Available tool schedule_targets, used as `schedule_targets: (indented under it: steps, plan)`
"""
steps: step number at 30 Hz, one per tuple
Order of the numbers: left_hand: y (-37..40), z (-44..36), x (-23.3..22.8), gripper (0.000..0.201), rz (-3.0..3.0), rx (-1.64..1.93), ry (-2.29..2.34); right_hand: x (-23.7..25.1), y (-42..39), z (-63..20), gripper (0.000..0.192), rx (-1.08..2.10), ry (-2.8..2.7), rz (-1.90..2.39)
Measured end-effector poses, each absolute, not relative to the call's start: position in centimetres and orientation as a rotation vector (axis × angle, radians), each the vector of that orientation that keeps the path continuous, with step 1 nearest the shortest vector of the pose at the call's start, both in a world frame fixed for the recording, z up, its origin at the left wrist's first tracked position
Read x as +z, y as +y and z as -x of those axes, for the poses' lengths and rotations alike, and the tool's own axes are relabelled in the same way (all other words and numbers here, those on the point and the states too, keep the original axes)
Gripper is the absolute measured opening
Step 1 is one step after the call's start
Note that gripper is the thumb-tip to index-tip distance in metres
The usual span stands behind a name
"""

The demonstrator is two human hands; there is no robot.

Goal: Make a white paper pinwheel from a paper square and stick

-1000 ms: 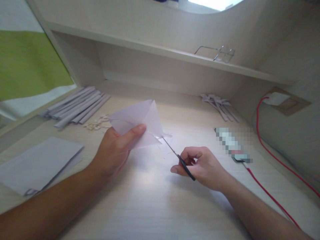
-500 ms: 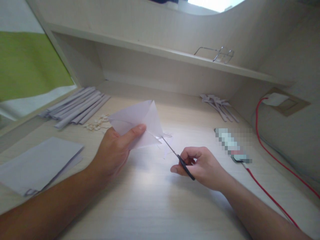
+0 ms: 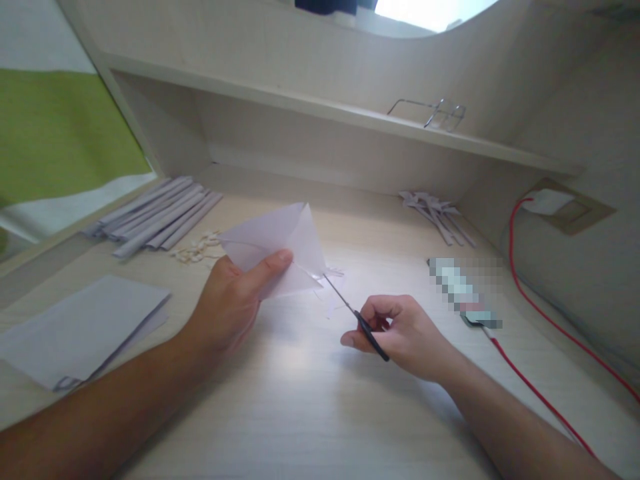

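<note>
My left hand (image 3: 237, 290) pinches a folded piece of white paper (image 3: 273, 233), thumb on top, the other fingers mostly hidden beneath. The paper is tilted above the desk, its slit corner pointing to the right. In my right hand (image 3: 395, 330) is a pair of black-handled scissors (image 3: 370, 337), fingers in the handle loops. The tips of the blades meet the paper's right edge near the slit. Thin paper scraps (image 3: 333, 273) lie on the desk just behind the blades.
Rolled paper tubes (image 3: 155, 213) and small pale curled bits (image 3: 197, 248) lie at left, above folded white sheets (image 3: 90, 327). Narrow paper pieces (image 3: 435, 212) rest at back right. A phone (image 3: 480, 317) with a red cable (image 3: 535, 393) lies at right. A wire stand (image 3: 435, 113) sits on the shelf (image 3: 300, 103).
The camera view has shifted slightly. Both hands, the paper and the scissors hold almost the same position, the blade tips still at the paper's edge.
</note>
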State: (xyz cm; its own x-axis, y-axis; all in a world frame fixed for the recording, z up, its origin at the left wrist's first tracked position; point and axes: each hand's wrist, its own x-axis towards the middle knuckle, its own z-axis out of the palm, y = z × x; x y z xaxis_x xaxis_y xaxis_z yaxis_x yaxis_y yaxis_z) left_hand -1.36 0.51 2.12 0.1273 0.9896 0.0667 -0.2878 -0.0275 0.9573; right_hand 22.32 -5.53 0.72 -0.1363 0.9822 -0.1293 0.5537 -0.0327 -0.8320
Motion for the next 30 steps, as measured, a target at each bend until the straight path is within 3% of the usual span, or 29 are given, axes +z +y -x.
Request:
schedule_targets:
  steps: [24,30]
  plan:
    - [0.41,1.00,2.49,0.033,-1.001,1.283,0.841,0.94,-5.44,-22.14,0.051,1.008,-1.734,1.604]
    - [0.61,1.03,2.32,0.034,-1.001,1.324,0.879,0.29,-5.23,-22.41,0.049,1.118,-1.762,1.619]
